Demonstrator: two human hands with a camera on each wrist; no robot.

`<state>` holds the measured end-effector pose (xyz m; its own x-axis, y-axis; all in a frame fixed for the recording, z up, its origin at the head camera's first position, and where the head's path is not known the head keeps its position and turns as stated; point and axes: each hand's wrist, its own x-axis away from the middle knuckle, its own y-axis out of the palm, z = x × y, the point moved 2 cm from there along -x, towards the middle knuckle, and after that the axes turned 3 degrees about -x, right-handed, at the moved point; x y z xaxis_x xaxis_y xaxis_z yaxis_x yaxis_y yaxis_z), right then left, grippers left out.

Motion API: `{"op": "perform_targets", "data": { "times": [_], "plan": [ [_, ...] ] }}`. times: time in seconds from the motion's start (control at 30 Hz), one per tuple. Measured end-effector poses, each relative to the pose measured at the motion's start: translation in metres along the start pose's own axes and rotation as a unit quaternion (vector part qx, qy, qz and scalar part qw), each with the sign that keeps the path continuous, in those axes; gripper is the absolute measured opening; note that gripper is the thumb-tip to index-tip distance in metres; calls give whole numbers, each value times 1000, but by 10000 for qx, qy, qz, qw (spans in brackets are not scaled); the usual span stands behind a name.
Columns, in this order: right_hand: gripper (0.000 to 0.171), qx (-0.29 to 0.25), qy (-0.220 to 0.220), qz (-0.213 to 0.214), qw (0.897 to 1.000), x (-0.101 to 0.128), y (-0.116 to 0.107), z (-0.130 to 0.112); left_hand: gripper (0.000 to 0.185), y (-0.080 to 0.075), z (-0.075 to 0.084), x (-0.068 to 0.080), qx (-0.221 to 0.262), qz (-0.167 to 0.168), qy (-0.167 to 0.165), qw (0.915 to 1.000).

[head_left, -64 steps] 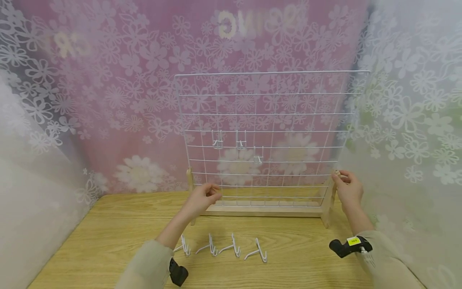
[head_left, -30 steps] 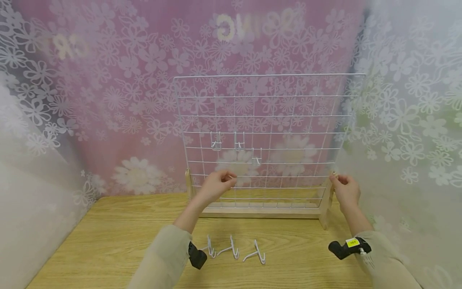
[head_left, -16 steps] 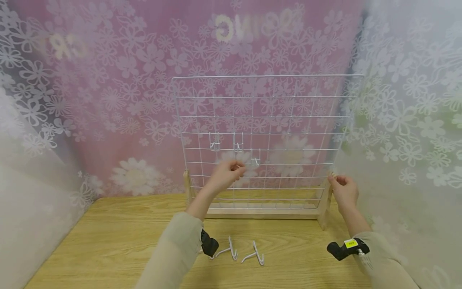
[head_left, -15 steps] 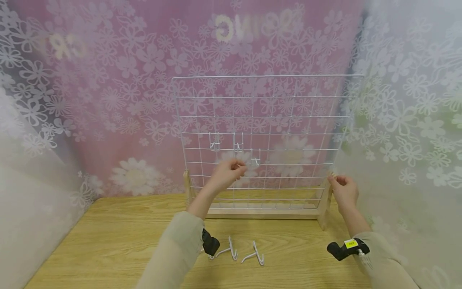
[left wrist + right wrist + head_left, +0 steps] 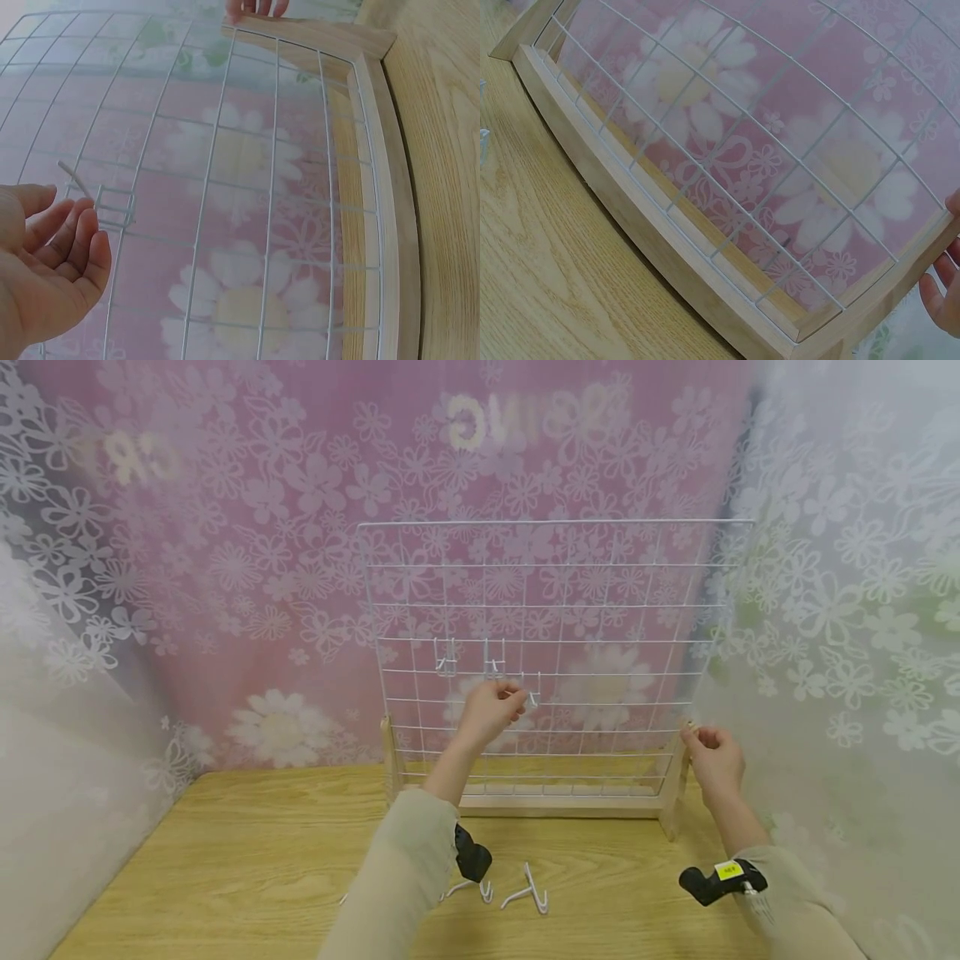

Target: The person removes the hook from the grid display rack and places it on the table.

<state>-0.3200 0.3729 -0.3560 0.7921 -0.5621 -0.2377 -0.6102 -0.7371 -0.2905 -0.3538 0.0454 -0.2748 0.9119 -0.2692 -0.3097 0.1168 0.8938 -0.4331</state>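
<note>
Hanging hooks: left hand point(image 5: 491, 708), fingers relaxed and empty, beside a hook point(image 5: 532, 692) on the grid point(image 5: 600, 585). Right hand point(image 5: 712, 758) grips the frame post point(image 5: 675, 793) at 3 o'clock. Next likely calls for a table hook point(image 5: 528, 891).

Wire grid point(image 5: 600, 585) stands upright in a wooden base point(image 5: 562, 802) at the rear of the bench point(image 5: 225, 860). Three hooks point(image 5: 491, 662) hang on the grid, left of centre. Loose hooks point(image 5: 528, 890) lie on the bench before the base. Curtain point(image 5: 262, 527) hangs behind the grid.
</note>
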Motion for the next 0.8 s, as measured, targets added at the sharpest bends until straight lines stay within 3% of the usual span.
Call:
{"op": "perform_targets", "data": {
  "times": [0.47, 0.63, 0.8],
  "plan": [
    [40, -19, -188, 58, 9998, 0, 0, 4, 26, 18, 6, -3, -298, 213, -7, 9993],
    [39, 10, -261, 53, 9996, 0, 0, 5, 24, 22, 7, -4, -33, 199, -16, 9998],
    [38, 9, -300, 84, 9995, -1, 0, 5, 18, 25, 7, -7, 360, 404, -181, 9984]
  ]
}}
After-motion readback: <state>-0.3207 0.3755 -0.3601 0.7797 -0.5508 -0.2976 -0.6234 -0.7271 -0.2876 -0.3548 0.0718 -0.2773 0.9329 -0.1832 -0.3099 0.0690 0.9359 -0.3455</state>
